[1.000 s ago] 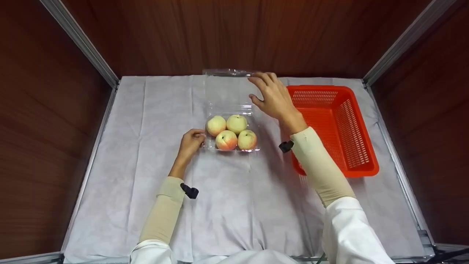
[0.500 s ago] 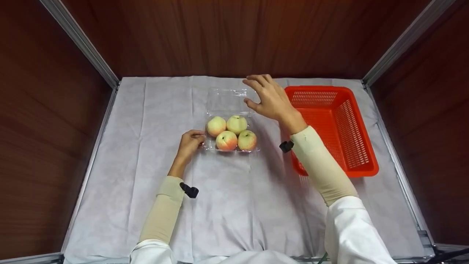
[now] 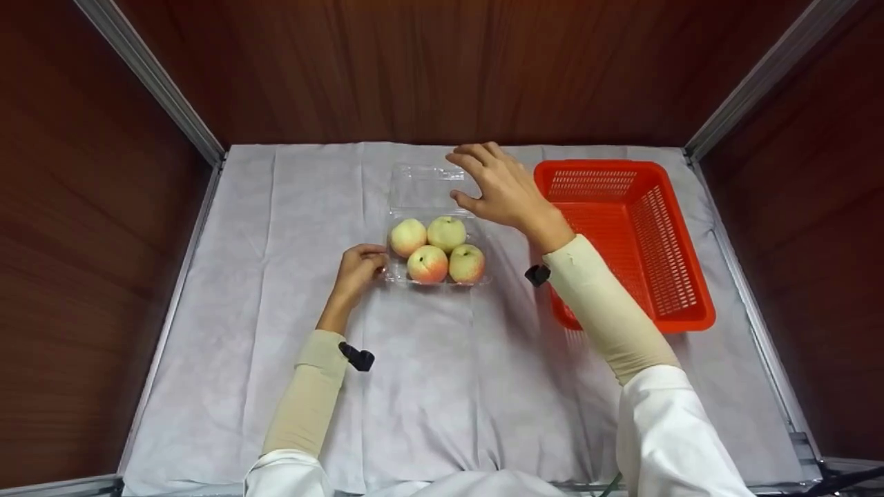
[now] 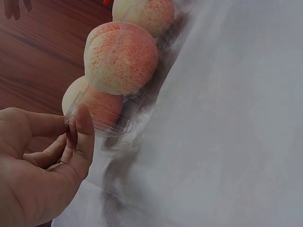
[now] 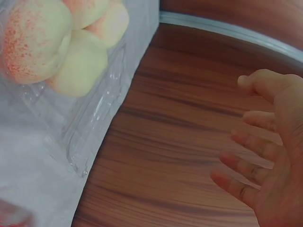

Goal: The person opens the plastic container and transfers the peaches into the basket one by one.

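Observation:
Several pale yellow peaches with a red blush, one of them a front peach (image 3: 427,265), sit in the base of a clear plastic clamshell box (image 4: 106,127). Its clear lid (image 3: 423,188) is folded back on the far side. My left hand (image 3: 358,273) pinches the near left edge of the box between thumb and fingers, as the left wrist view also shows. My right hand (image 3: 503,188) hovers over the right part of the lid, fingers spread and slightly bent, holding nothing. It hides the lid's right end in the head view.
A red perforated plastic basket (image 3: 621,241) stands on the right, partly behind my right forearm. A light grey cloth (image 3: 414,386) covers the table. Brown wood-grain panels (image 3: 442,69) in metal frames rise at the back and sides.
The lid's far edge has come down and now appears closer to the peaches. My right hand has drifted a little left. My left hand keeps its hold on the box edge.

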The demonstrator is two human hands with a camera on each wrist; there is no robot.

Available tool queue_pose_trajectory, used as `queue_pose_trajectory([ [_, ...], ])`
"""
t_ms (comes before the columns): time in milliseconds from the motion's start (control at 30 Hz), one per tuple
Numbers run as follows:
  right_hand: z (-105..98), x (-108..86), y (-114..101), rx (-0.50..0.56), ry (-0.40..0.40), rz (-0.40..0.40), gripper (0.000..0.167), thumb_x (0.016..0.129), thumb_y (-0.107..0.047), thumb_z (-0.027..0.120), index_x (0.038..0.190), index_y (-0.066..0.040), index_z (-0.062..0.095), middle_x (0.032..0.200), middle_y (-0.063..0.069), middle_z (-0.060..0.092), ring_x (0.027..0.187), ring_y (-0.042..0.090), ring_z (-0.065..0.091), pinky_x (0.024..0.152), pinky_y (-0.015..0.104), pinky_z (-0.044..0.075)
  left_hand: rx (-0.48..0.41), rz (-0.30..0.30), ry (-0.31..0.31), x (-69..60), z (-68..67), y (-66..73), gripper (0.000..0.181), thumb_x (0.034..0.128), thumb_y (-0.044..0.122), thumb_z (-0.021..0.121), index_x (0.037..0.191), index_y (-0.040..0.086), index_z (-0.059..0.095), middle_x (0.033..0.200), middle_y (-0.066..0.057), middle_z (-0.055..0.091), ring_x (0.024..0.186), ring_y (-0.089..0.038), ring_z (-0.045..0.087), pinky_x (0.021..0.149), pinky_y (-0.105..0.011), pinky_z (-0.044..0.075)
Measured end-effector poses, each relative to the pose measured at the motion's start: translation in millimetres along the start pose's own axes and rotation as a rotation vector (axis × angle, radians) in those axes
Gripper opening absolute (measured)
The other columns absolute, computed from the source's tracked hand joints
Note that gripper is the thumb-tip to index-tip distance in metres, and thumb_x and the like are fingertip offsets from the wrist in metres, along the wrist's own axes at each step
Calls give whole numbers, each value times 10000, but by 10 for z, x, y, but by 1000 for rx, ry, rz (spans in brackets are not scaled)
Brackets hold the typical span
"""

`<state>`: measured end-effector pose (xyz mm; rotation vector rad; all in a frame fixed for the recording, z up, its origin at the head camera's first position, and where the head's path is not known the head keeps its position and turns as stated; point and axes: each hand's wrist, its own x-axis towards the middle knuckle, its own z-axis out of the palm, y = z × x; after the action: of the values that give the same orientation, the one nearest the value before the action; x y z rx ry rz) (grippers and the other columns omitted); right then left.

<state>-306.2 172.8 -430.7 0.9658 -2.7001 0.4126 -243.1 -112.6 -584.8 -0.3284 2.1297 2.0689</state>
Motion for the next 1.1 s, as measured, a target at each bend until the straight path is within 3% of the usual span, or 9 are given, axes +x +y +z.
queue_pose_trajectory([
  [233, 5, 5, -78, 22, -14, -15, 563, 1000, -353, 705, 1500, -122, 593, 1515, 103, 588, 1371, 334, 553, 1104, 556, 545, -14, -6, -4, 10, -6, -14, 305, 965, -36, 598, 1228, -186, 638, 772, 3, 641, 659, -56, 571, 576, -171, 505],
  [600, -4, 13, -207, 1, -9, -67, 542, 1012, -361, 690, 1491, -129, 592, 1510, 107, 598, 1344, 334, 573, 999, 534, 615, 42, -8, 6, 16, -17, -12, 297, 964, -10, 624, 1213, -166, 666, 754, 31, 636, 650, -50, 584, 596, -184, 523],
  [767, 1, 15, -248, 16, -20, -81, 533, 1017, -358, 683, 1488, -124, 598, 1516, 96, 594, 1345, 321, 564, 943, 516, 640, 33, -42, 0, 19, -29, 3, 292, 981, -7, 613, 1225, -159, 668, 762, 17, 637, 616, -58, 602, 576, -192, 554],
  [1100, 55, 22, -283, 33, -27, -99, 548, 1017, -369, 689, 1495, -119, 597, 1516, 107, 596, 1353, 331, 565, 1021, 531, 605, 24, -72, -10, 20, -42, 17, 306, 970, -18, 585, 1227, -166, 661, 739, 9, 621, 569, -65, 608, 559, -232, 585],
])
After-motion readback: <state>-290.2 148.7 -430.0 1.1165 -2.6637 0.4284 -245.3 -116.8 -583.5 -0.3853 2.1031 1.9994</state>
